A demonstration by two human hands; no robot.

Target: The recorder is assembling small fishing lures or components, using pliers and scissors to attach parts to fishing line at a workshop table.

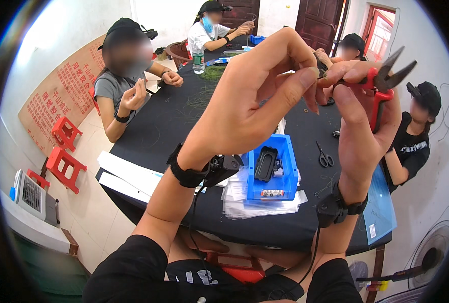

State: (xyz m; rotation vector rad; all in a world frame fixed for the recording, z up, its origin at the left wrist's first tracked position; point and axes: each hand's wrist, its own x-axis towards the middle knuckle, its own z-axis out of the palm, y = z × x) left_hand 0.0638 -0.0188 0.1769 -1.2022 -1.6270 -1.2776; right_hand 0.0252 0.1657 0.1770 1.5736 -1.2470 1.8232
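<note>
Both my hands are raised close to the camera above a black table [169, 121]. My left hand [257, 86] has its fingers curled, thumb and fingertips pinching a very small piece that I cannot make out. My right hand [358, 118] grips red-handled cutting pliers [383, 83], their dark jaws open and pointing up to the right. The fingertips of both hands meet near the pliers' pivot. Each wrist carries a black strap with a small device and a cable.
A blue tray [287, 174] holding a black case rests on a stack of clear bags [234, 202]. Scissors [325, 157] lie to the right. Thin green strands [211, 76] are scattered on the table. Other people sit around it. Red stools [65, 159] stand on the floor at left.
</note>
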